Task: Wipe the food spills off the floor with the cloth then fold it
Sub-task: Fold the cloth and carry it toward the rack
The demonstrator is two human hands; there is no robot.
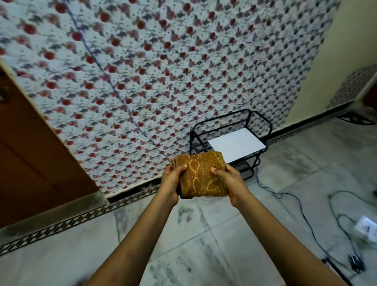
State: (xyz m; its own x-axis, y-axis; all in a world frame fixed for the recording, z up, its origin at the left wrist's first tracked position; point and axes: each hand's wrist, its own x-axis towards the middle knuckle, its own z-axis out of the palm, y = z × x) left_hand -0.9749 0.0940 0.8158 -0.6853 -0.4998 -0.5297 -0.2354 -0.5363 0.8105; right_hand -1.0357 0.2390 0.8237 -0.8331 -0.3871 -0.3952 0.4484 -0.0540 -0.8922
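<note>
A mustard-brown patterned cloth [202,175] is folded into a thick square and held up in front of me, above the floor. My left hand [171,184] grips its left edge, thumb on top. My right hand [231,182] grips the right edge the same way. Both arms are stretched out forward. The pale marbled floor tiles [207,232] below show grey mottling; I cannot tell any food spill from the tile pattern.
A black wire rack [232,141] with a white shelf stands against the flowered wall [138,69] just beyond the cloth. Cables [303,211] and small devices lie on the floor at right. A brown wooden door [30,159] is at left.
</note>
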